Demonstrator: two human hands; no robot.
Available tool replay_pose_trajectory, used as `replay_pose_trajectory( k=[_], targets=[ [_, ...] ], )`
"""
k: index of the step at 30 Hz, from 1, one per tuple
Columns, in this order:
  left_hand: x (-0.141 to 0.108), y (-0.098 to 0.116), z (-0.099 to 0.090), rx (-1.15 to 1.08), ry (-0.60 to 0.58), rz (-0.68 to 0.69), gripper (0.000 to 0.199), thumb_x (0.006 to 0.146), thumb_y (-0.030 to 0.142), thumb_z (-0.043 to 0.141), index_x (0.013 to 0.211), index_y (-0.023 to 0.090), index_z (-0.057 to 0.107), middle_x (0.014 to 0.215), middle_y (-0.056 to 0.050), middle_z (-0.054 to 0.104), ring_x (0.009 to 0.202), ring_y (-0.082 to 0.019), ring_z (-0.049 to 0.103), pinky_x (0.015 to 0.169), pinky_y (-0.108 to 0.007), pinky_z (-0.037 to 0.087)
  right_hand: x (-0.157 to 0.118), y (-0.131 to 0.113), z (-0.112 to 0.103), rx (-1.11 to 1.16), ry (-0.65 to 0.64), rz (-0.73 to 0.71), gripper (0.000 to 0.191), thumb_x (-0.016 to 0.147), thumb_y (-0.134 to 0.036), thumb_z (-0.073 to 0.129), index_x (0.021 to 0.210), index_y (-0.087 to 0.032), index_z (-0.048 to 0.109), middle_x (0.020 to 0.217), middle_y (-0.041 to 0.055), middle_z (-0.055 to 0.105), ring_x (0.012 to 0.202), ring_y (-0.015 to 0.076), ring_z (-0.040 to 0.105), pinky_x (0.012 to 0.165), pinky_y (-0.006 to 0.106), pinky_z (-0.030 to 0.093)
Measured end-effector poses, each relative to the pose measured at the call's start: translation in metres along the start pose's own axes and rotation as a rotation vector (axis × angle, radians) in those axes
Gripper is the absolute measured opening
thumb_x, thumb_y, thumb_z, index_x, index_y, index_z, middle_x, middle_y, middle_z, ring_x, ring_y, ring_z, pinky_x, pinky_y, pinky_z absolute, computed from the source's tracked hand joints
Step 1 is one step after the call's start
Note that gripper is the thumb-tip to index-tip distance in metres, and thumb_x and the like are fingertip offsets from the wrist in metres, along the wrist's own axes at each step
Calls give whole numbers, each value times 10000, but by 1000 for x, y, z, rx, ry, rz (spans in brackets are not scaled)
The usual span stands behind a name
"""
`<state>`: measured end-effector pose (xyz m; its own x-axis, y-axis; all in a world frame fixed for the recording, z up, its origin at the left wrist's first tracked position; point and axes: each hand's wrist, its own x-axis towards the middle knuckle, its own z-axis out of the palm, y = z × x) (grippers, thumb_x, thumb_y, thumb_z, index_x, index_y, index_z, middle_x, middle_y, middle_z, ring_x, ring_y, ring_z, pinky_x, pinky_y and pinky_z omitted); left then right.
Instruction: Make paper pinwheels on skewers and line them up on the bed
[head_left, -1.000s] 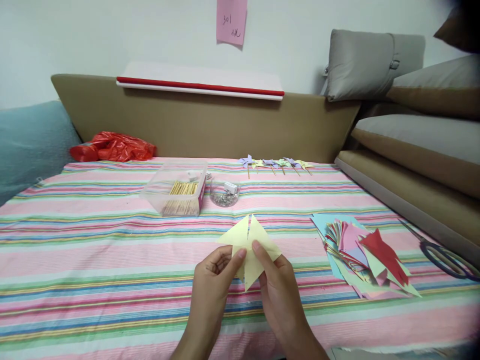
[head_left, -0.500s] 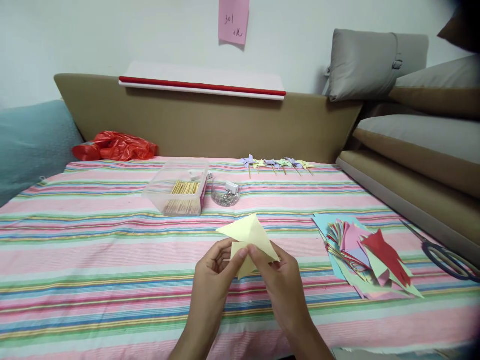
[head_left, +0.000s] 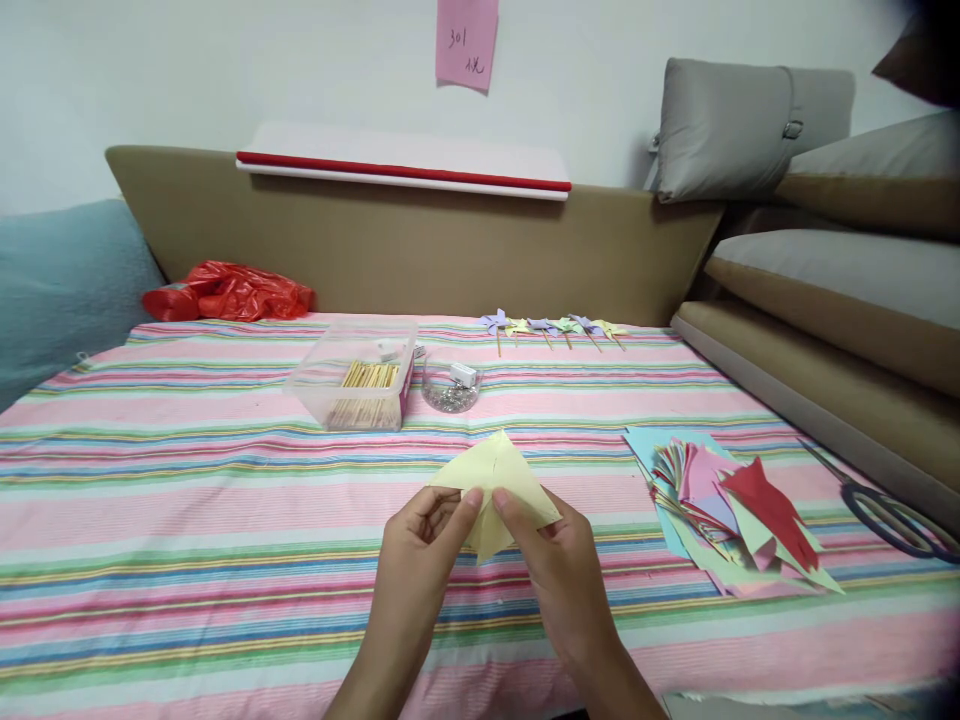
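Observation:
Between my hands is a pale yellow sheet of paper (head_left: 498,466), held above the striped cloth with creases running through its middle. My left hand (head_left: 429,530) grips its left side, thumb on top near the centre and the other fingers curled beneath. On the right side, my right hand (head_left: 551,535) pinches it the same way, its thumb close to the left one. Part of the paper's lower side is hidden by the thumbs. Beyond it stand a clear plastic box (head_left: 352,385) of wooden sticks and a round clear container (head_left: 450,392) of small metal pieces with a white block.
Cut coloured papers (head_left: 731,510) lie in a pile to the right, with dark-handled scissors (head_left: 885,510) beside them. Several small paper pinwheels (head_left: 553,327) rest along the back. A red plastic bag (head_left: 232,292) sits back left; stacked cushions (head_left: 840,310) border the right.
My left thumb has shifted slightly left, away from the right thumb. The paper's lower left flap, raised before, now lies flatter and the central crease shows more.

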<state>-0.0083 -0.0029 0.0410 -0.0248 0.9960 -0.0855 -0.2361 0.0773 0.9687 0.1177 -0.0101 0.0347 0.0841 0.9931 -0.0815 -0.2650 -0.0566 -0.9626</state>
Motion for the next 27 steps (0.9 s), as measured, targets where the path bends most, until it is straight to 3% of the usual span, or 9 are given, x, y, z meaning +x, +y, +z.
replay_pose_trajectory(
  k=[10,27],
  targets=[
    [3,-2,-2,-23,39,-10,233,745,366,819,851,171,750,874,-53,781,858,-210,708,735,-245,564,2,1,-1,32,-13,23,344,800,-455,745,999,-175,747,832,47,707,764,196,602,659,290,492],
    [1,-1,-1,-22,58,24,230,737,360,825,851,173,757,862,-60,784,830,-214,713,684,-235,560,1,9,1,76,-29,17,340,828,-443,732,1036,-174,739,885,63,739,824,219,646,707,308,531]
  ],
)
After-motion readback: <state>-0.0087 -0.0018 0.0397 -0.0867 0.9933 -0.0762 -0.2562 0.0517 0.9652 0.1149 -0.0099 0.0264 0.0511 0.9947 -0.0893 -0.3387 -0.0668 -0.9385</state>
